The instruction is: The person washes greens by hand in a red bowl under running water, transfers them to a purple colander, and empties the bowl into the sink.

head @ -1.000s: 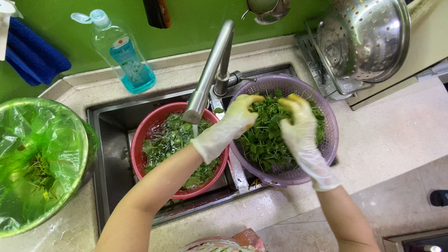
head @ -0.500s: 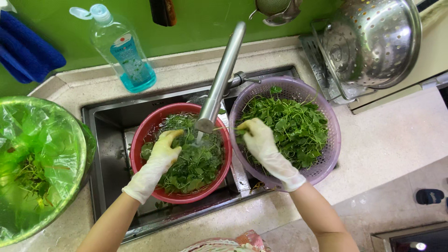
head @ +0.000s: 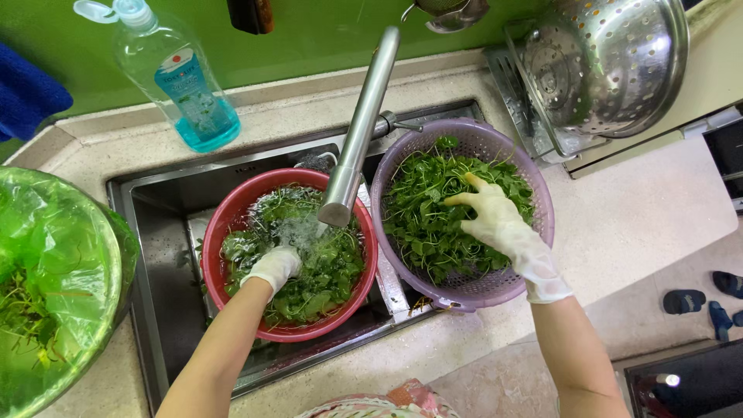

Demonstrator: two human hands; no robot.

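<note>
So this looks about midway through washing a batch of leafy greens. The red plastic basin (head: pixel 290 255) sits in the steel sink (head: pixel 155 255), full of water and leaves, with the tap (head: pixel 360 128) running straight into it. The left hand (head: pixel 272 267), in a thin white glove, is pushed down into those wet greens (head: pixel 317 271); the fingers are buried, so I can't tell how far they're curled or whether they've grabbed a bunch.

Just right of the basin, touching it at the rim, is a purple perforated colander (head: pixel 534 193) piled with more greens (head: pixel 429 224). The gloved right hand (head: pixel 495 220) lies on top of that pile, fingers loosely spread, thumb sticking out, not gripping anything that I can see. My read: the colander load is the rinsed share, the basin load is what's being rinsed now, and there's more waiting, since the green-bagged metal bowl (head: pixel 54 279) on the left counter has some stems in it (could be scraps, hard to say).

Packaging-wise: one clear plastic bottle (head: pixel 174 77) of blue liquid at the far left by the green wall, flip cap, with a white, red and blue label on its front. It's only about a third full. A big steel colander (head: pixel 619 62) leans in the dish rack at far right, and a blue cloth (head: pixel 27 93) hangs at the left edge.
</note>
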